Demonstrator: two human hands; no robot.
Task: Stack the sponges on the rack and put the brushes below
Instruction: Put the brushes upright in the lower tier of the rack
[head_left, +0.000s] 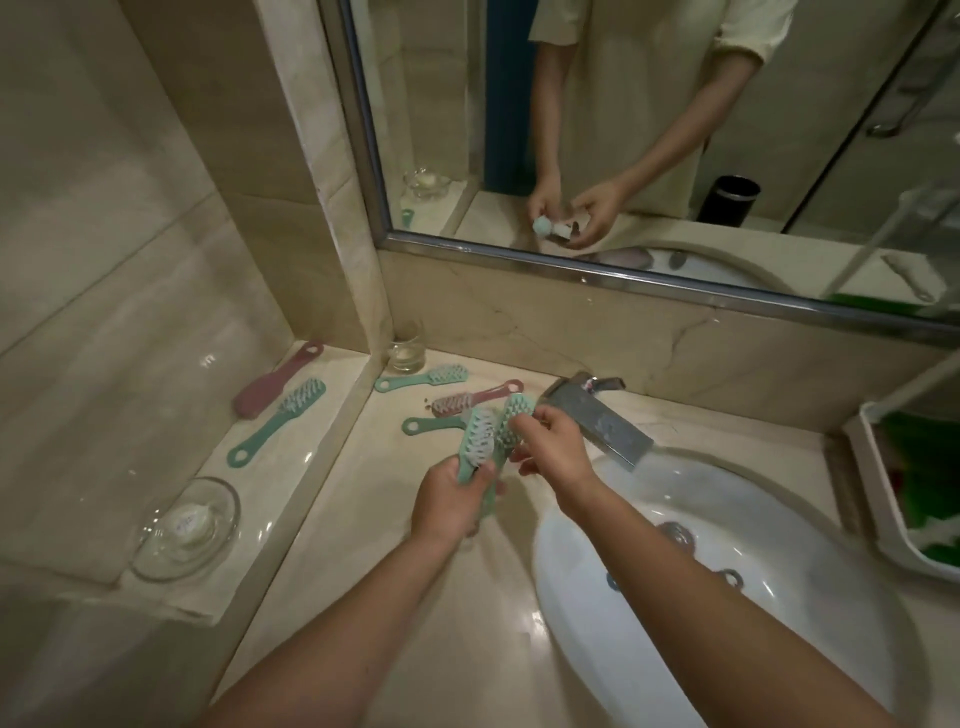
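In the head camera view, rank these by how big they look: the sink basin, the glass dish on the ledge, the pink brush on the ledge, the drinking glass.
1. sink basin
2. glass dish
3. pink brush, about as long as the dish is wide; the dish sits nearer the camera
4. drinking glass

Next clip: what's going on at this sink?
A person stands at a bathroom sink with a brush in each hand. The left hand grips the handle of a green brush, and the right hand holds the head of a second green brush. Three more brushes lie on the counter behind, and another two brushes lie on the side ledge. The rack at the right edge holds green items, only partly in view.
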